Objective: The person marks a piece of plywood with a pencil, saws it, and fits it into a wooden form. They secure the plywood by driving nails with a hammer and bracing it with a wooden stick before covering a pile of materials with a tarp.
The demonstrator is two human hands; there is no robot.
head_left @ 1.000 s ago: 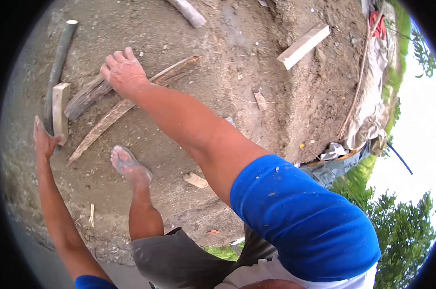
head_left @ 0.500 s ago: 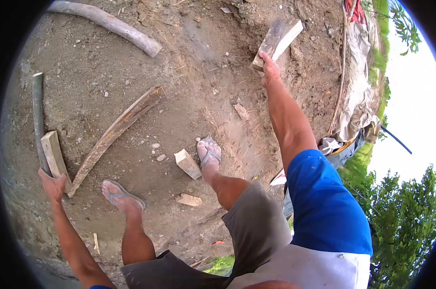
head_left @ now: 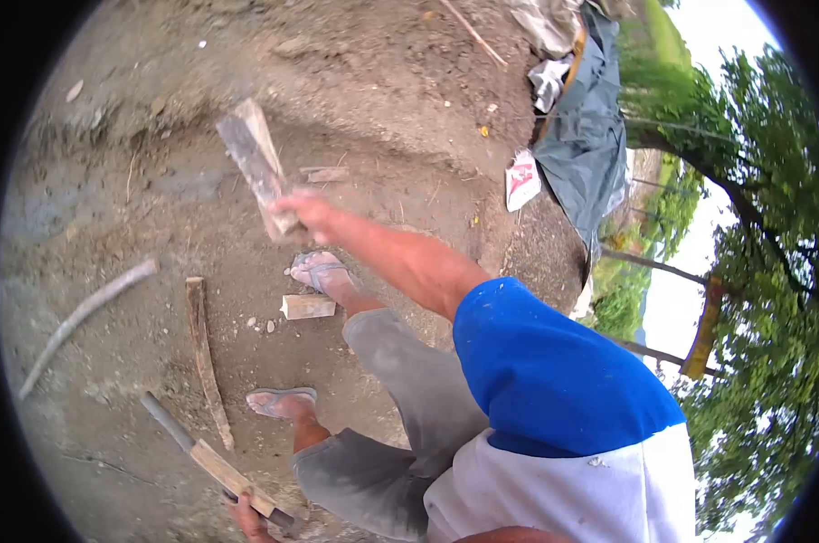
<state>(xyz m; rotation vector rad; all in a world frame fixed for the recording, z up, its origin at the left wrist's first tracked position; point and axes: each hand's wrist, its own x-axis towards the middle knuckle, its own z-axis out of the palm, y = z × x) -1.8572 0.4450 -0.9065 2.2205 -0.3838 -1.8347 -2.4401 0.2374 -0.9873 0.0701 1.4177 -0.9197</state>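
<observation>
My right hand [head_left: 305,215] is closed around one end of a thick wooden block [head_left: 257,163], which is raised over the ground and slightly blurred. At the lower left, my left hand [head_left: 246,518] grips a pale squared piece of wood [head_left: 227,471] that lies along a dark round pole [head_left: 167,421]. The pole sticks out past both ends of the squared piece. Beside them a long split piece of wood [head_left: 206,357] lies on the dirt. A short pale wooden block [head_left: 308,307] rests near my right foot [head_left: 323,274].
A curved branch [head_left: 88,308] lies at the far left. My left foot [head_left: 283,404], in a flip-flop, stands on bare dirt. A grey-green tarp [head_left: 581,136] and a white and red bag [head_left: 522,181] are at the upper right, with trees [head_left: 753,380] beyond. A wood scrap [head_left: 325,174] lies nearby.
My view has turned. My right hand has swung the wooden block across towards the left side of the view. The left hand keeps its grip, now lower in the view, with the pole slanting.
</observation>
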